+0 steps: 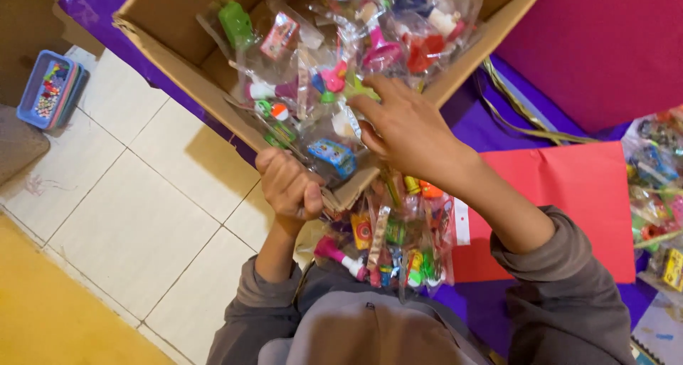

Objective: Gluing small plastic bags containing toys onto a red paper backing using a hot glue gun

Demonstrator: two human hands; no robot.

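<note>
A brown cardboard box (pixel 186 60) lies tilted in front of me, filled with several clear plastic packets of small colourful toys (pixel 334 59). My left hand (pixel 288 186) is closed on the box's near corner edge. My right hand (pixel 405 127) reaches into the box, fingers curled over the packets near its near rim. More toy packets (pixel 395 240) lie in a pile on my lap below the box, between my arms. I wear grey sleeves.
White floor tiles (pixel 135 215) spread to the left, with a small blue tray of beads (pixel 50 89) at the far left. A red sheet (pixel 569 201) and purple sheet (pixel 484 116) lie right. More toy packets (pixel 658 187) sit at the right edge.
</note>
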